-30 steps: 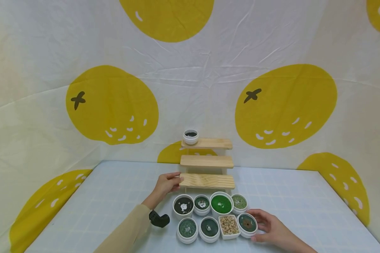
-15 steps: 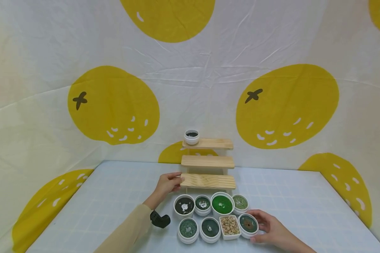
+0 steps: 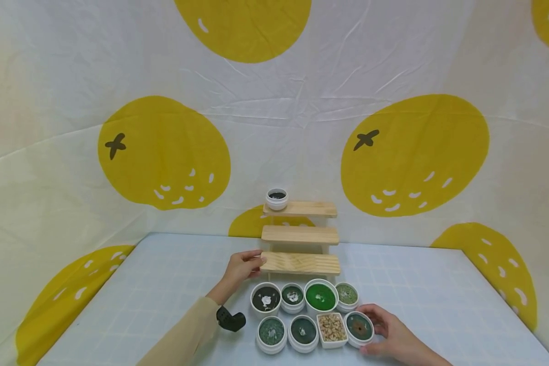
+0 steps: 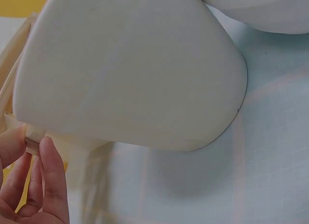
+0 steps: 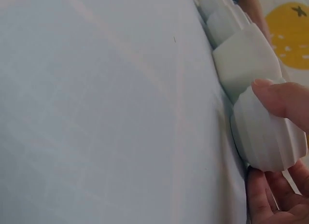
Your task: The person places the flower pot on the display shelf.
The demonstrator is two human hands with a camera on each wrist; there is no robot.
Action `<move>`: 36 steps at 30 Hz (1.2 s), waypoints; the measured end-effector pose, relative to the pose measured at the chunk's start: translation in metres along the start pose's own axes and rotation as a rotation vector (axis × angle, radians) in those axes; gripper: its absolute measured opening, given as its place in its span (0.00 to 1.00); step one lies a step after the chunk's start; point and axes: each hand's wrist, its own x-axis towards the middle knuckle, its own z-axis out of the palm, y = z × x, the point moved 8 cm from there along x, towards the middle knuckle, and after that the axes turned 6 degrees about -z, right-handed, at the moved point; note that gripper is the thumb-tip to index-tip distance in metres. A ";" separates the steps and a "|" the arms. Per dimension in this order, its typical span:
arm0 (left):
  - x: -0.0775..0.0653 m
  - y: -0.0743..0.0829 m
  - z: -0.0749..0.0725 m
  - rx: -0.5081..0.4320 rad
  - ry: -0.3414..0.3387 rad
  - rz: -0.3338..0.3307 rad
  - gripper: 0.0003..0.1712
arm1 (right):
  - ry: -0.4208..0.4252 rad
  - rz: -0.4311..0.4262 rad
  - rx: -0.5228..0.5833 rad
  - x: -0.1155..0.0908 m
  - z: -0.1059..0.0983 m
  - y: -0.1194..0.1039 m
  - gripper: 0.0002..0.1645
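In the head view my left hand (image 3: 239, 272) pinches the left end of the lowest board of a three-step wooden display stand (image 3: 300, 263). The left wrist view shows thumb and fingers around that board's end (image 4: 35, 137), beside a big white pot (image 4: 130, 74). At the front right, my right hand (image 3: 391, 335) holds a round white pot (image 3: 360, 327) with dark green filling and a brown centre. Seen from the right wrist, the thumb lies on one side of this ribbed pot (image 5: 268, 132) and the fingers on the other; it appears to stand on the table.
Several white pots with green or dark filling, among them a bright green one (image 3: 321, 297), stand in two tight rows before the stand. A square dish (image 3: 332, 328) of tan bits touches the held pot's left. One small pot (image 3: 277, 198) sits on the top board's left end.
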 end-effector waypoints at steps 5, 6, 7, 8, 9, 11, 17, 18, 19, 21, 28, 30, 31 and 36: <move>-0.005 0.004 0.000 -0.010 -0.022 0.044 0.25 | 0.004 0.014 -0.004 -0.001 0.000 0.002 0.43; -0.005 0.004 0.000 -0.011 -0.023 0.040 0.25 | 0.003 0.017 -0.006 -0.001 0.000 0.003 0.43; -0.004 0.004 0.000 -0.011 -0.021 0.033 0.25 | 0.002 0.020 -0.009 -0.001 -0.001 0.003 0.43; -0.004 0.002 0.001 -0.011 -0.019 0.023 0.25 | 0.001 0.024 -0.010 -0.002 -0.001 0.004 0.44; -0.002 0.001 0.001 -0.014 -0.009 0.008 0.25 | 0.000 0.027 -0.012 -0.002 -0.001 0.004 0.44; -0.001 0.000 0.002 -0.008 -0.005 0.000 0.25 | -0.004 0.027 -0.015 -0.003 -0.001 0.005 0.44; -0.001 0.000 0.001 0.009 0.008 -0.011 0.25 | -0.004 0.026 -0.014 -0.005 -0.002 0.005 0.44; -0.001 0.000 0.000 0.006 0.010 -0.015 0.25 | -0.002 0.027 -0.013 -0.005 -0.002 0.005 0.44; -0.002 0.000 0.000 0.004 0.007 -0.011 0.25 | 0.000 0.026 -0.013 -0.006 -0.002 0.004 0.44; -0.001 0.000 0.000 -0.001 0.009 -0.012 0.24 | 0.005 0.029 -0.013 -0.007 -0.003 0.004 0.43; -0.001 -0.001 0.000 0.005 0.013 -0.024 0.25 | 0.061 0.027 -0.080 -0.012 -0.010 -0.002 0.43; -0.001 -0.001 0.000 0.007 0.011 -0.020 0.25 | 0.083 0.040 -0.114 -0.013 -0.013 -0.004 0.43; -0.001 -0.001 0.000 0.005 0.010 -0.020 0.25 | 0.092 0.046 -0.126 -0.013 -0.014 -0.005 0.42; 0.000 -0.003 0.000 -0.014 0.007 -0.021 0.24 | 0.121 0.021 -0.146 -0.014 -0.021 -0.014 0.42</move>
